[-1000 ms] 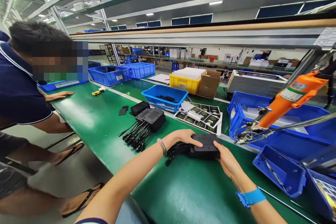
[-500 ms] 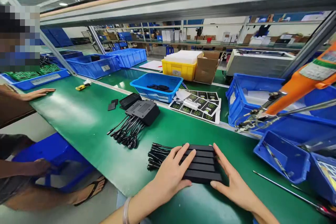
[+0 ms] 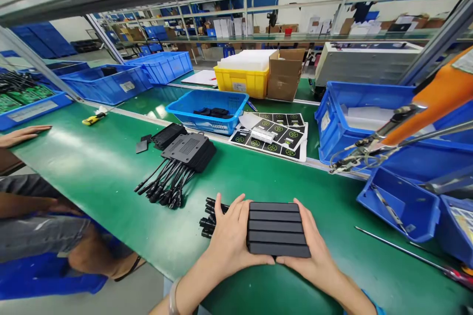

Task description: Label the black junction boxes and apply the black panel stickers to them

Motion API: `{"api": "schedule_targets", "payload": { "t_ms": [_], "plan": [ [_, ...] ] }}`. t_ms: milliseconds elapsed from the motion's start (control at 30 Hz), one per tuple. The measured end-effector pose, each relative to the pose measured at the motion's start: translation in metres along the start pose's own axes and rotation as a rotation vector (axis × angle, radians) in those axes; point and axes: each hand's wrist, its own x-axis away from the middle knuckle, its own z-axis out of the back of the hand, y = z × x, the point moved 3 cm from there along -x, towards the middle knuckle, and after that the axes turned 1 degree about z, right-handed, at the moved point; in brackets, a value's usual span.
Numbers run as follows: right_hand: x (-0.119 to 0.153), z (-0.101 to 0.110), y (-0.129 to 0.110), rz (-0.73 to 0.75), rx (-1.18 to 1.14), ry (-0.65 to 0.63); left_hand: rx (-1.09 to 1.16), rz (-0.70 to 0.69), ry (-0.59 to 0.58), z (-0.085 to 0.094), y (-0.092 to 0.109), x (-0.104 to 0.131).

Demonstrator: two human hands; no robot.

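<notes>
From my feed I see left hand (image 3: 231, 234) and right hand (image 3: 318, 251) clasping black boxes (image 3: 278, 229), fingers against opposite ends. Boxes at near side of green bench (image 3: 251, 174); cables (image 3: 209, 217) beyond left hand. Second stack (image 3: 190, 150) apart, near blue basket (image 3: 194, 121).

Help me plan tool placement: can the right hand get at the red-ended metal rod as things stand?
Probably yes: only bare green bench shows between the right hand and the metal rod, though that hand would first have to leave the ridged black block.
</notes>
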Motion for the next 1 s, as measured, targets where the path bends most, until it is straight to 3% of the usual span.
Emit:
{"api": "schedule_targets", "payload": {
  "t_ms": [133,367,533,667,800,1000],
  "plan": [
    [0.000,0.001,-0.007,0.037,-0.005,0.024,-0.014,0.020,-0.001,0.007,0.000,0.000],
    [0.000,-0.008,-0.002,-0.013,0.040,-0.054,0.057,0.019,-0.152,0.010,-0.010,0.006],
    [0.000,-0.009,-0.007,-0.118,-0.015,-0.094,0.180,-0.019,-0.245,0.026,0.016,-0.005],
    [0.000,-0.006,-0.005,-0.103,0.008,-0.120,-0.051,-0.074,-0.288,0.014,0.038,-0.020],
    [-0.003,0.000,0.002,-0.012,0.025,-0.233,-0.189,-0.087,-0.212,0.005,0.041,-0.024],
    [-0.008,0.015,-0.022,0.202,0.045,-0.089,-0.141,-0.233,0.093,0.016,0.036,-0.003]
  ]
}}
